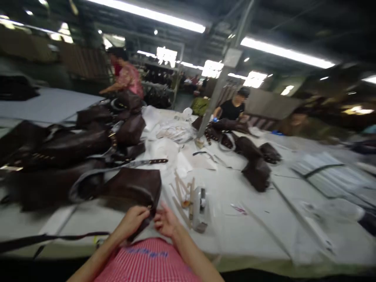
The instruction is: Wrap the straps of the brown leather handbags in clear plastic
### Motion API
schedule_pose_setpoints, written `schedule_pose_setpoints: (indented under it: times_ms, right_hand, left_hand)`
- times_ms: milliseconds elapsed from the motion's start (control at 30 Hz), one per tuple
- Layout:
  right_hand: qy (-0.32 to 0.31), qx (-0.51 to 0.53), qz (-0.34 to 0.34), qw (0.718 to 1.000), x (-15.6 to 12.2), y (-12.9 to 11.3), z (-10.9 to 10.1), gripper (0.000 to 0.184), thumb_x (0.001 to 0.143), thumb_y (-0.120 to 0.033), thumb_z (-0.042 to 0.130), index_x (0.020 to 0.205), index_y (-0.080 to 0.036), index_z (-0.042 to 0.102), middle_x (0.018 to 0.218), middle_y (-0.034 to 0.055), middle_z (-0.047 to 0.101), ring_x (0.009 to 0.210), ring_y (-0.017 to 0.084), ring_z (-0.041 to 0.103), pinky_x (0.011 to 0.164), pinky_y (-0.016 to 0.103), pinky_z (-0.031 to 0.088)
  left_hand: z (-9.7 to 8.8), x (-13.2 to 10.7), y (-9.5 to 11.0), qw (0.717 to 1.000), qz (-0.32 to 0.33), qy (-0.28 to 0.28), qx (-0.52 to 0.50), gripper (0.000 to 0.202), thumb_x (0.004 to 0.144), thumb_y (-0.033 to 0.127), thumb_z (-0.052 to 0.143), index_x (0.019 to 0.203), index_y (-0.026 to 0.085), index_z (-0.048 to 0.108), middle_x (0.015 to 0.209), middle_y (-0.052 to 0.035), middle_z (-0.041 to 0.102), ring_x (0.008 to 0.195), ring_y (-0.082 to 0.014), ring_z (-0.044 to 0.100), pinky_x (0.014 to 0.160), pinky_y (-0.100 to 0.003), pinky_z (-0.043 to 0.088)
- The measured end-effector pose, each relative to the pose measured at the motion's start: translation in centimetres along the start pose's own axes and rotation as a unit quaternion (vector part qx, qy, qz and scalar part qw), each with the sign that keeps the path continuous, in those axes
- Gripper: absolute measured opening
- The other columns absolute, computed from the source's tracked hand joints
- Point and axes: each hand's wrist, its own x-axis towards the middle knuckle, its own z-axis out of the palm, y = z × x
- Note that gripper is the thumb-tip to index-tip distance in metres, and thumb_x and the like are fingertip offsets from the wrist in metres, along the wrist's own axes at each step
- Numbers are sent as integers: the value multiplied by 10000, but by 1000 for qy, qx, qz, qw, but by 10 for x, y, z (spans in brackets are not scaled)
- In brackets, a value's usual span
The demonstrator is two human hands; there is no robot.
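Note:
A dark brown leather bag lies at the table's front edge, its near corner hanging toward my body. My left hand is closed on the bag's near edge, by a small metallic piece. My right hand is just to the right of that edge, palm partly turned up and fingers loosely bent. I see nothing held in it, though the picture is blurred. A strap with metal studs extends from behind the bag.
More brown bags pile up at left. A grey tape dispenser stands right of my hands beside tan strips. A metal post rises from the table. Two people work across it, among further bags.

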Motion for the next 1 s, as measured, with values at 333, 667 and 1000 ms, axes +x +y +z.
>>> schedule_pose_setpoints:
  times_ms: [333, 667, 1000]
  right_hand:
    - [70, 158, 152, 973, 31, 32, -14, 277, 805, -239, 707, 712, -167, 457, 473, -106, 439, 315, -8, 315, 299, 73, 157]
    - [102, 140, 119, 978, 40, 41, -17, 237, 790, -214, 708, 730, -173, 482, 470, -112, 455, 314, -8, 319, 294, 80, 156]
    - [90, 34, 17, 995, 31, 54, -29, 355, 635, -361, 796, 808, -149, 571, 629, -26, 619, 530, 73, 596, 405, 124, 369]
  left_hand:
    - [9, -20, -12, 970, -29, 42, 238, 358, 874, 285, 426, 625, 154, 648, 603, -34, 606, 576, -138, 489, 576, -247, 278]
    - [14, -3, 0, 940, -62, 56, 330, 322, 893, 315, 423, 805, 171, 698, 855, -112, 707, 804, -212, 635, 704, -281, 401]
    - [20, 5, -22, 956, -69, 69, 277, 180, 828, 267, 489, 764, 185, 636, 768, -45, 674, 737, -177, 598, 625, -250, 345]
